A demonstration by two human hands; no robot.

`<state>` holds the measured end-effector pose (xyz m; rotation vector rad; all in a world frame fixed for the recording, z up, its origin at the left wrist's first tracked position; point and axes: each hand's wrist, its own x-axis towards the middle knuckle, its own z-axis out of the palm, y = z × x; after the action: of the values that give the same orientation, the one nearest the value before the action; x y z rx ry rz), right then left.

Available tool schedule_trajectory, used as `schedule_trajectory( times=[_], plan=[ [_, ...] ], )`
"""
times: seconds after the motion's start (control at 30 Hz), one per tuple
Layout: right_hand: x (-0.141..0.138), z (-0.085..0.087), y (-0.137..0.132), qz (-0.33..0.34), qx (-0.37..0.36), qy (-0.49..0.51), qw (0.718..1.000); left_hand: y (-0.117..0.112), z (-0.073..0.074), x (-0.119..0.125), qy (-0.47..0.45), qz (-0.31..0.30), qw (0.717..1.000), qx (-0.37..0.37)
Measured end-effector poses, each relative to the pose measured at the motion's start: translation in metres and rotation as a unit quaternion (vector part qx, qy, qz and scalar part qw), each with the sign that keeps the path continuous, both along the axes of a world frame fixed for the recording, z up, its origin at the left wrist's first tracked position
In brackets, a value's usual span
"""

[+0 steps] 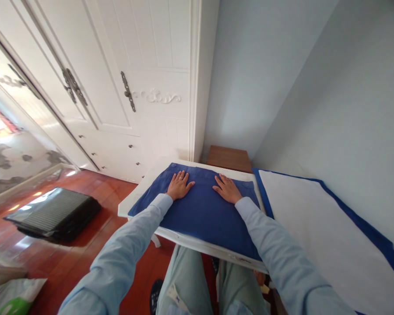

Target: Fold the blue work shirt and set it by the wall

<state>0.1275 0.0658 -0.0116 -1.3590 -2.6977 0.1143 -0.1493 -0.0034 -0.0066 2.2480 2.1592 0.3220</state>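
Note:
A dark blue cloth point(205, 208) lies spread over a small white table point(134, 203). Button-like spots show near its far corners, and its near side reaches the table's front edge. My left hand point(180, 185) rests flat on the far left part of the cloth, fingers spread, a ring on one finger. Palm down, my right hand point(227, 188) lies on the far right part with its fingers apart. Neither hand grips anything. The cloth between them looks mostly smooth.
To the right, a large white sheet point(318, 227) lies on a blue layer beside the wall. A brown wooden box-like piece point(229, 158) stands behind the table. At left are a white wardrobe point(164, 127), a black suitcase-like case point(57, 214) and a plastic bag point(15, 297).

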Motion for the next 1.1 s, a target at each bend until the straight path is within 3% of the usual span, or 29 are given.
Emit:
schedule_trajectory(
  times=[0.23, 1.1],
  plan=[
    [-0.0005, 0.0022, -0.0013, -0.001, 0.011, -0.021, 1.000, 0.0000, -0.0003, 0.0019, 0.035, 0.005, 0.999, -0.007],
    [-0.0014, -0.0011, -0.0009, -0.003, 0.021, -0.025, 0.999, 0.0001, 0.0005, 0.0024, 0.022, 0.008, 1.000, -0.006]
  ],
)
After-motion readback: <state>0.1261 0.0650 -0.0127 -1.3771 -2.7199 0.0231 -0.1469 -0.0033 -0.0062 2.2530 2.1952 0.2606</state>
